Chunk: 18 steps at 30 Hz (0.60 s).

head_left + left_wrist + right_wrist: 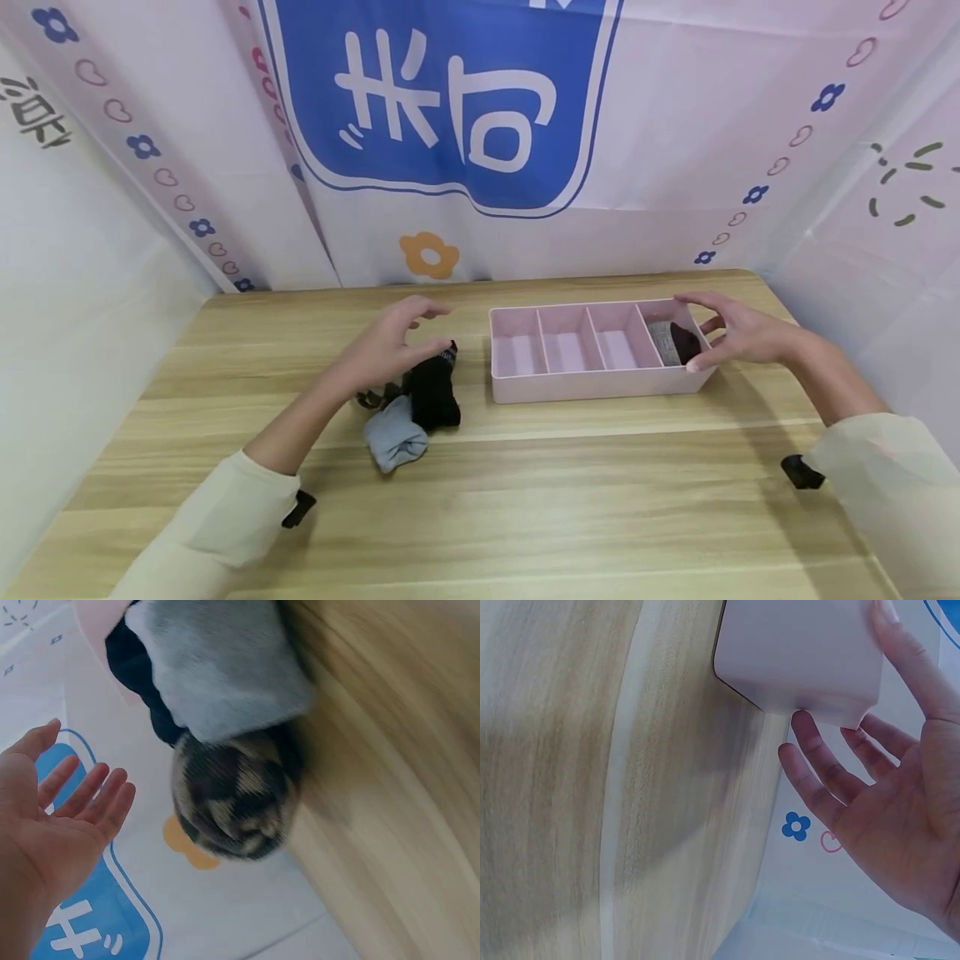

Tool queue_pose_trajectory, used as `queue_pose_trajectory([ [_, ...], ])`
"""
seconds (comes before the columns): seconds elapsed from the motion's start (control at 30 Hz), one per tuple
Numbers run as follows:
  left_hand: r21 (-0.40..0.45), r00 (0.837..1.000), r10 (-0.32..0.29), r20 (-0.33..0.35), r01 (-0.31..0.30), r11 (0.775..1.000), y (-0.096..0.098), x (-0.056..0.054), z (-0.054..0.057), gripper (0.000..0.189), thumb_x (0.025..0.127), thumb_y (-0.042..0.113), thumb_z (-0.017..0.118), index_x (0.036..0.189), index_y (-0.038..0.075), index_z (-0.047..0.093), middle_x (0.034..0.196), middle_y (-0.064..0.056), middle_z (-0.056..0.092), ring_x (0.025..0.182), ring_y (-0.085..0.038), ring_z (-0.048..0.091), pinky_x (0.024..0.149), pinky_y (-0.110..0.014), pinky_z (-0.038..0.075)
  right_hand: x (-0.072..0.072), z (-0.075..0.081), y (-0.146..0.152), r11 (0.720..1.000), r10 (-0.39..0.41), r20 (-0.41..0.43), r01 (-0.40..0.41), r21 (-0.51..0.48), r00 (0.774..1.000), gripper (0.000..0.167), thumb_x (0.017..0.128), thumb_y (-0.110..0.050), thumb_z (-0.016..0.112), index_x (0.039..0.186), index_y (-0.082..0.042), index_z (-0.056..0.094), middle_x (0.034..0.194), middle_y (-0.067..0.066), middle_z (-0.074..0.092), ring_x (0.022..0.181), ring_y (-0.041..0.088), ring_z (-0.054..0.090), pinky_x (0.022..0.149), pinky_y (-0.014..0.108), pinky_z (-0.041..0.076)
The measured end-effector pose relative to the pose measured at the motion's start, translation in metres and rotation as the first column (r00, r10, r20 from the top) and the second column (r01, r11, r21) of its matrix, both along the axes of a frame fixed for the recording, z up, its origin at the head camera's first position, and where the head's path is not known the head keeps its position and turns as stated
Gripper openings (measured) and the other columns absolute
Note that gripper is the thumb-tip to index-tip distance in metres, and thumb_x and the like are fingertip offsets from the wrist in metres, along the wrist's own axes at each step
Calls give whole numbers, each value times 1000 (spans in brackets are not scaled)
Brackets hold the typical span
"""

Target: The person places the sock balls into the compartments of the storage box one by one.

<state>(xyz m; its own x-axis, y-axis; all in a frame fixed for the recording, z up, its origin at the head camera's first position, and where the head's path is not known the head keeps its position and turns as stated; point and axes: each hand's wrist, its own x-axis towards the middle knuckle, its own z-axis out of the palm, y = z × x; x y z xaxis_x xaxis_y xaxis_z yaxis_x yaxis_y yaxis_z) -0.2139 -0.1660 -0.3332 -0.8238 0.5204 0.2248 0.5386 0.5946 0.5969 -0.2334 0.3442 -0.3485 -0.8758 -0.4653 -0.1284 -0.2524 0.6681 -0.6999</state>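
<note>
My left hand (386, 346) hovers over the socks with its fingers spread, holding nothing. Below it lie a black rolled sock (432, 392), a light grey rolled sock (396, 433) and a patterned rolled sock (234, 799), mostly hidden by the hand in the head view. To the right stands a pink divided storage box (600, 385). My right hand (742, 333) grips its right end, thumb at the front corner and fingers reaching to the back corner and end wall. A grey and dark brown sock (666, 342) fills the rightmost compartment.
The wooden table (480, 517) runs back to a white cloth backdrop (645, 242) with a blue printed sign. More white cloth walls stand at left and right. A black wrist device (802, 472) sits under the right sleeve.
</note>
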Motion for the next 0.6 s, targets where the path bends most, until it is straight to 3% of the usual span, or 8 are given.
queue_pose_trajectory([
  [0.27,-75,1000,-4,20,6,997,-22,3,-8,46,97,18,74,135,-4,61,136,-22,62,126,-43,57,103,-59,49,0,0,-1,1000,-1,-1,1,6,1000,109,77,-11,91,161,2,23,164,30,19,126,55,51,92,51,56],
  [0.6,-199,998,-6,56,17,980,-19,1,-23,80,84,41,86,144,-2,56,149,-21,54,141,-41,47,115,-58,39,-1,2,-2,1000,-14,23,13,18,1000,108,78,-12,91,161,2,23,163,31,21,127,54,50,90,48,56],
])
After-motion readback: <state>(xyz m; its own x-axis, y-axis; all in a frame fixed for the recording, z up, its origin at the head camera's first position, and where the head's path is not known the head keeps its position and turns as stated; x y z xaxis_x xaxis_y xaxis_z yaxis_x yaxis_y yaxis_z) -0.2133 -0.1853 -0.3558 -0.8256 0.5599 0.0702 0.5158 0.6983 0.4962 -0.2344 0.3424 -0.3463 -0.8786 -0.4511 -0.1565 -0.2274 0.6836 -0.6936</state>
